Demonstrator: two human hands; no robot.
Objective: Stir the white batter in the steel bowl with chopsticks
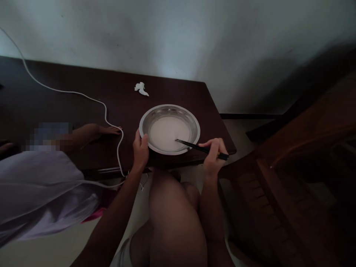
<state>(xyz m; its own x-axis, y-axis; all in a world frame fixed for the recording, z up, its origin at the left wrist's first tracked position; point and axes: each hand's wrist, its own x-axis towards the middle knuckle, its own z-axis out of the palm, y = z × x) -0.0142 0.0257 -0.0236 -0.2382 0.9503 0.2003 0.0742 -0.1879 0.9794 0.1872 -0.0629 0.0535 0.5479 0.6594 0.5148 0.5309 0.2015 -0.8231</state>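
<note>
A round steel basin point(169, 107) stands near the front right of a dark wooden table, with a pale, milky mixture point(168, 129) inside. My left hand point(141, 149) grips the basin's left rim, its thumb on top and the fingers hidden underneath. Black chopsticks point(198, 147) are held in my right hand point(214, 157) at the basin's right side. Their tips dip into the pale mixture, and the fingers are closed around the thick ends.
Crumpled white tissue point(141, 89) lies behind the basin. A white cable point(83, 95) runs across the table and over its front edge. At the left sits another person point(41, 185), one arm resting on the tabletop. Wooden chair point(261, 185) stands right.
</note>
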